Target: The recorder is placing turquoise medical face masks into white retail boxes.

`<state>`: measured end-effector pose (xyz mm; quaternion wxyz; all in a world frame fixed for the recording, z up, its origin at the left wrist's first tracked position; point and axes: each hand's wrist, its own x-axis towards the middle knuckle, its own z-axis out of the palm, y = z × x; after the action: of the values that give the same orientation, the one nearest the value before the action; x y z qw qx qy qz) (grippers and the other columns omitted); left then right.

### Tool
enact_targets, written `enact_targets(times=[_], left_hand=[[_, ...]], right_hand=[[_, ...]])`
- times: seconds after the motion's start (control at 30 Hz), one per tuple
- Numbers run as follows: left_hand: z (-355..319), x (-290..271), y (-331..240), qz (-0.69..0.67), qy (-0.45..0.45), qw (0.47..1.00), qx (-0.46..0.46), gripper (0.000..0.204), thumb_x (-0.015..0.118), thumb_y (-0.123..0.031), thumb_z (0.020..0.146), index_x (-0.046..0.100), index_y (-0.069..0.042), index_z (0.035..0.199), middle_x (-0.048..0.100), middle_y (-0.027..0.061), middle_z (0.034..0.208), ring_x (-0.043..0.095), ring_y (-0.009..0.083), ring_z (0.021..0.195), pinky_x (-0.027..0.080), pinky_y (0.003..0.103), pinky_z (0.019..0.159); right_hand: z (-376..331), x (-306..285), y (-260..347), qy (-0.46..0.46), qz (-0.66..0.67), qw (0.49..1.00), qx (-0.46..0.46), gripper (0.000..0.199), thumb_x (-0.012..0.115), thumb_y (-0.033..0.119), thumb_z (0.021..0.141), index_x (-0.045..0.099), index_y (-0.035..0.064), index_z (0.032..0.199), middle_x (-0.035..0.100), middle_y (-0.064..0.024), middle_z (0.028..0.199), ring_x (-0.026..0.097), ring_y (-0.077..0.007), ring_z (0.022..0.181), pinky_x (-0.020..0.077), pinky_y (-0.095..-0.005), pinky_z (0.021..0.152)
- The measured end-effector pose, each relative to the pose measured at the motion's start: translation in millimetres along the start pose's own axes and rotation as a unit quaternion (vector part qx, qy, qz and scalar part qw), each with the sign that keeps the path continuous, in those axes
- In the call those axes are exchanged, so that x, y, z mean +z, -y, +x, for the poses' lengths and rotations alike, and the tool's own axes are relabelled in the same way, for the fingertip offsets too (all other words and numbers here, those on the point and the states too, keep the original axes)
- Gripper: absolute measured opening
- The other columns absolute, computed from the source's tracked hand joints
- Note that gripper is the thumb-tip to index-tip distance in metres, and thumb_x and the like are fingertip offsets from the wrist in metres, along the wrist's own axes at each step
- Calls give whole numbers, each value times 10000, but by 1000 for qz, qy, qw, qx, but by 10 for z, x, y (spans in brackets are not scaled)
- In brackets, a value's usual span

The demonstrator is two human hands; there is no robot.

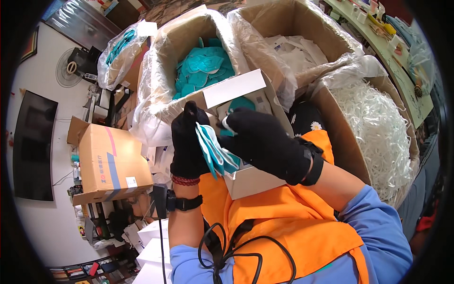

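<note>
My left hand point(185, 144), in a black glove, is closed around a small stack of folded teal face masks point(215, 151) with white edges. Just right of it, my right hand point(269, 144), also gloved in black, pinches a teal piece with a white edge point(227, 128), which looks like another mask. Its fingers partly hide this piece. Below both hands, an open white box point(250, 182) rests tilted on my lap, its flap point(235, 93) raised at the far side. Inside the box lie a teal mask point(241, 104) and pale packets point(261, 102), partly covered by my right hand.
Beyond the box stands a plastic-lined carton point(163, 64) of loose teal masks point(205, 66). Beside it, another carton point(265, 21) holds white pieces. Shredded white paper point(373, 132) fills a carton at right. A brown carton point(116, 158) stands left; a cable point(161, 246) hangs by my left wrist.
</note>
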<state>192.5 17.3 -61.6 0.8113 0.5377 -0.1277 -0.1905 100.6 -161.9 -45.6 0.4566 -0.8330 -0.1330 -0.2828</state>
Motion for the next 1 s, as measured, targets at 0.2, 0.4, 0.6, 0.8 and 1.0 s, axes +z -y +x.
enact_targets(times=[0.2, 0.4, 0.6, 0.8, 1.0], left_hand=[[72, -548, 341, 244, -25, 965, 95, 300, 514, -291, 1051, 620, -68, 879, 535, -26, 672, 517, 62, 570, 368, 223, 497], [36, -406, 296, 19, -38, 991, 131, 355, 427, -280, 1069, 533, -78, 797, 469, 25, 649, 464, 137, 560, 391, 279, 486], [-296, -36, 399, 349, -106, 923, 122, 491, 697, -334, 849, 566, 22, 1161, 658, 148, 1069, 650, 289, 977, 534, 398, 883], [-344, 454, 226, 205, -5, 965, 165, 126, 442, -152, 1044, 507, -74, 969, 526, 40, 950, 537, 121, 866, 474, 268, 862], [-423, 719, 44, -245, -100, 964, -31, 61, 465, -106, 1002, 484, -83, 949, 516, 70, 1025, 528, 164, 951, 470, 301, 893]], right_hand=[[-182, 154, 145, 151, 180, 972, -15, 218, 639, 193, 944, 607, 10, 830, 593, -157, 710, 584, -318, 637, 456, -345, 597], [-564, -75, 785, 320, 262, 905, -99, 204, 690, 247, 893, 614, 66, 951, 612, -100, 701, 656, -271, 680, 520, -382, 590], [108, -74, -204, 11, 301, 946, 118, 468, 871, 293, 752, 625, 7, 1028, 670, -131, 974, 640, -182, 884, 512, -342, 756], [9, -11, -226, 161, 294, 924, 184, 475, 865, 265, 757, 644, 13, 1093, 687, -102, 981, 641, -168, 967, 491, -341, 867], [-29, -26, -277, 282, 336, 867, 238, 482, 867, 229, 765, 664, 36, 1158, 700, -70, 1014, 638, -155, 939, 499, -312, 863]])
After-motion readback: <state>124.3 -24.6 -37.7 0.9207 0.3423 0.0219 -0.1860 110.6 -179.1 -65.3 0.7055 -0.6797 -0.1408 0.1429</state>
